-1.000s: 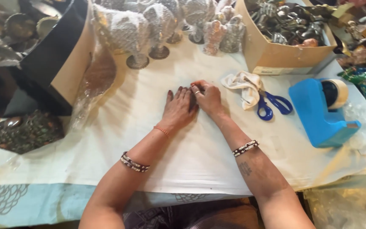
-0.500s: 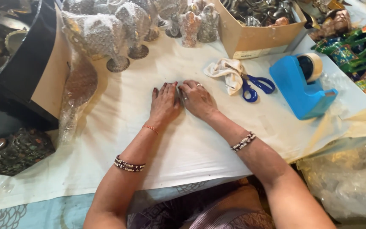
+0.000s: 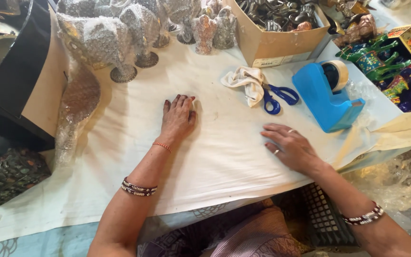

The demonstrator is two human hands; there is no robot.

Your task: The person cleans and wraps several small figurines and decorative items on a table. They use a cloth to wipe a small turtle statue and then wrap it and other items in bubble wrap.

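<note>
My left hand [image 3: 178,119] lies flat, palm down, on a white paper sheet [image 3: 215,162] that covers the table. My right hand [image 3: 291,147] also rests flat on the sheet, further right and nearer the front edge, with rings on two fingers. Neither hand holds anything. Blue-handled scissors [image 3: 278,97] and a crumpled white cloth [image 3: 246,82] lie just beyond my right hand. A blue tape dispenser [image 3: 328,100] with a tape roll stands to the right of the scissors.
Several bubble-wrapped figurines [image 3: 120,33] stand at the back. A cardboard box [image 3: 272,45] of metal pieces sits back right, painted figures [image 3: 386,62] at far right. A black-lined box [image 3: 22,76] and a wrapped item [image 3: 74,112] stand left. A dark basket [image 3: 324,219] is below.
My hands were together at the middle of the sheet. Now they are apart: the right hand has slid right and toward the front edge, and the left stays near the centre.
</note>
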